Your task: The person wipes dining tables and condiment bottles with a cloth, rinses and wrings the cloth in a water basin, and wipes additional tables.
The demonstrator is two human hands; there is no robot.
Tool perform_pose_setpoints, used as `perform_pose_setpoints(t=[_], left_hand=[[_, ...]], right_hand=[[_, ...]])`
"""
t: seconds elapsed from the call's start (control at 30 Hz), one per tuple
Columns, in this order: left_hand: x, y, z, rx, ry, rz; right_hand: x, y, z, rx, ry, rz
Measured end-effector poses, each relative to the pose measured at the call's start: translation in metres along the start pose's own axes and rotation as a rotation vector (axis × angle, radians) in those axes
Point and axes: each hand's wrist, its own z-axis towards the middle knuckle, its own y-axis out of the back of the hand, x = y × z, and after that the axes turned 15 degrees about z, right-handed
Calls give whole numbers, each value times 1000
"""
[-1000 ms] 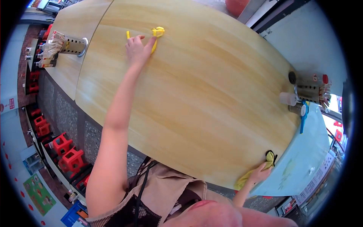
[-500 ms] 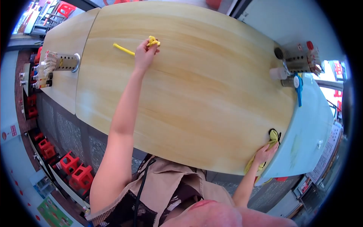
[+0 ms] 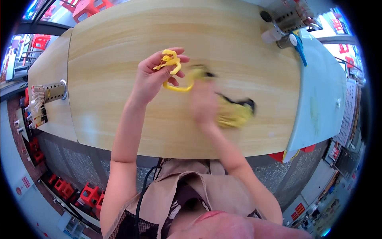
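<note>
Right grip [image 3: 204, 101]: blurred
Yellow cloth [image 3: 234, 114]: partly hidden by that grip
Red sign [image 3: 298, 211]: too small to be read

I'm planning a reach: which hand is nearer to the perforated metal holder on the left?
Left. The left hand, holding a bent yellow item, is to the right of the perforated metal holder; the right hand, blurred at the yellow cloth, is farther right.
</note>
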Motion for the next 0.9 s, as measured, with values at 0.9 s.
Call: perform_pose_setpoints(t=[0.9], left_hand=[[-15,-550,-122,1091,182,338]], right_hand=[[-256,483,-289,-220,-565,859]])
